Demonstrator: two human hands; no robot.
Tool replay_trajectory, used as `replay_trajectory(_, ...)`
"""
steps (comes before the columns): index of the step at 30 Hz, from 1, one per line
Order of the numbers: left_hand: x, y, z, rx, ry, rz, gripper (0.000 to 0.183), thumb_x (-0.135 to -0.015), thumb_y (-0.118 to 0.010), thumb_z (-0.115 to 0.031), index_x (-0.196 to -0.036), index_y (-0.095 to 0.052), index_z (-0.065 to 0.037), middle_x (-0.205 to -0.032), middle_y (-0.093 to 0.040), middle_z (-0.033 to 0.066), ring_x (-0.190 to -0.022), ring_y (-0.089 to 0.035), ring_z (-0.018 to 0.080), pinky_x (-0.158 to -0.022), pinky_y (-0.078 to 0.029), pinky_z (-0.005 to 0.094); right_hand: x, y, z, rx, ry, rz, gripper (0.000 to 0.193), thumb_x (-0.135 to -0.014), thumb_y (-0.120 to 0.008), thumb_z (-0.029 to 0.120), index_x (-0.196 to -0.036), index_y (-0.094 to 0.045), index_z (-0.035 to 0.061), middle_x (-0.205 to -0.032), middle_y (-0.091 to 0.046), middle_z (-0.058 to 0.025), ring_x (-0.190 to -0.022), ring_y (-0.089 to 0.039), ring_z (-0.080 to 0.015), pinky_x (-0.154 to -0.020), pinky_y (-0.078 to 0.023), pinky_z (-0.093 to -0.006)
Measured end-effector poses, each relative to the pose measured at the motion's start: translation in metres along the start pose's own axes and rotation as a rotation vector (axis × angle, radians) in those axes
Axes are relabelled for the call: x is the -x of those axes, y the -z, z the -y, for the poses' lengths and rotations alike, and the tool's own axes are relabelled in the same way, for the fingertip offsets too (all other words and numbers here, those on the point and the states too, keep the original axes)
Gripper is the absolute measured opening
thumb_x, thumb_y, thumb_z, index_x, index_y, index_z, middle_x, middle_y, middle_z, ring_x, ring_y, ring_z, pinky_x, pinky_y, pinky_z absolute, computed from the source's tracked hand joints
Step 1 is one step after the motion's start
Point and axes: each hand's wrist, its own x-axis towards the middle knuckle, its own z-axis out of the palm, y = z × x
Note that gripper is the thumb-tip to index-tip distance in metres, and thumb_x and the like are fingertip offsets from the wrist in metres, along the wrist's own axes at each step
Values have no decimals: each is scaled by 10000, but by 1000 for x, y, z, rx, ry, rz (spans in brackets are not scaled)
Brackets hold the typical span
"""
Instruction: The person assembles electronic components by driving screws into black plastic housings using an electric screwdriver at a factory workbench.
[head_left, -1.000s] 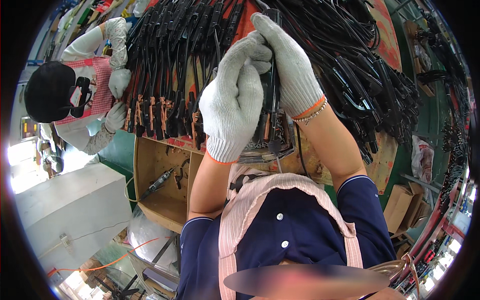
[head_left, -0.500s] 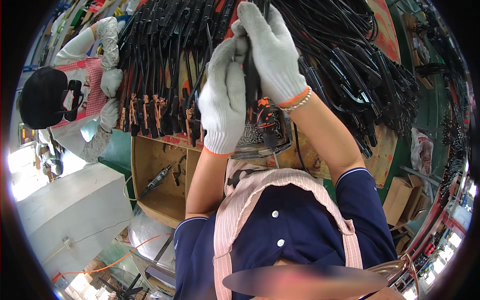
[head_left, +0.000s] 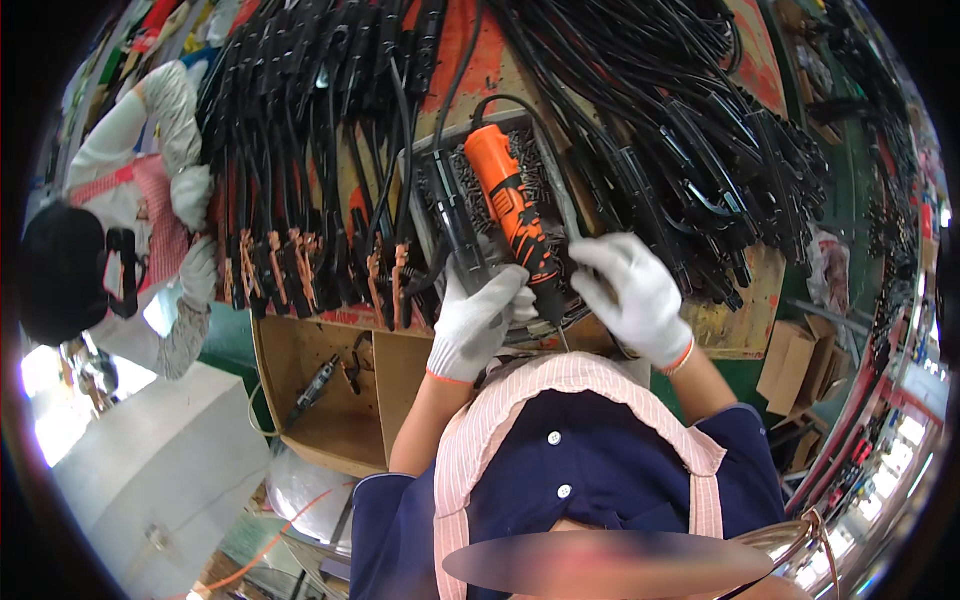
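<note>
Toward the left end of the bench [head_left: 748, 325], a co-worker's gloved hands [head_left: 193, 197] sit beside a row of copper-ended black parts [head_left: 302, 262]. Next along, the person's left hand [head_left: 470, 325] curls its fingers round the lower end of a black handle [head_left: 460, 225], which slants over the grey tray [head_left: 558, 185]; a slack hold could let it drop among the screws [head_left: 533, 168]. To its right lies the orange driver [head_left: 512, 203], its bit [head_left: 562, 338] pointing at the striped apron [head_left: 585, 368], so a careless nudge might snag the cloth. Just beyond, the right hand [head_left: 632, 300] hovers with fingers loosely bent and parted, pinching nothing I can see; whether it touches the tray's wall I can't tell. A heap of black cabled parts [head_left: 690, 195] crowds the right side, so the easiest room seems toward the bench's front edge.
</note>
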Motion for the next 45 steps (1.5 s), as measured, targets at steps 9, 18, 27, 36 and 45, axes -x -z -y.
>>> replay_trajectory(9,2,28,1,76,82,197,176,-916,-571,-120,-1078,-501,-107,-652,-459,11,-394,-360,77,-318,-248,206,38,-38,14,284,-477,40,549,-849,-606,359,-1334,-488,132,-606,-623,-121,-475,-592,-287,-447,-463,-397)
replay_trajectory(18,-12,18,4,188,16,258,354,-1013,-437,-398,-898,-537,-79,-671,-465,-2,-391,-293,75,-352,-247,223,47,-53,-3,442,-365,-28,529,-901,-554,331,-1389,-448,156,-546,-581,-125,-461,-578,-307,-431,-449,-400)
replay_trajectory(27,-13,24,10,142,-109,320,135,-913,-637,-152,-868,-514,-119,-644,-472,-28,-423,-342,36,-346,-229,196,51,-58,-9,294,-301,-61,497,-900,-518,356,-1346,-494,138,-653,-649,-151,-558,-639,-328,-506,-512,-440)
replay_trajectory(36,-2,7,23,53,-158,245,179,-878,-651,-78,-983,-506,-80,-793,-569,48,-485,-428,52,-364,-289,188,64,-46,-4,226,-418,25,523,-923,-494,367,-1407,-427,183,-810,-656,-219,-759,-642,-399,-692,-498,-478)
replay_trajectory(45,-4,14,18,231,-101,267,134,-905,-635,-66,-1017,-565,-43,-887,-615,73,-606,-507,69,-439,-356,180,64,-44,-3,228,-343,-4,526,-901,-548,334,-1379,-468,131,-799,-657,-210,-703,-648,-375,-641,-506,-468)
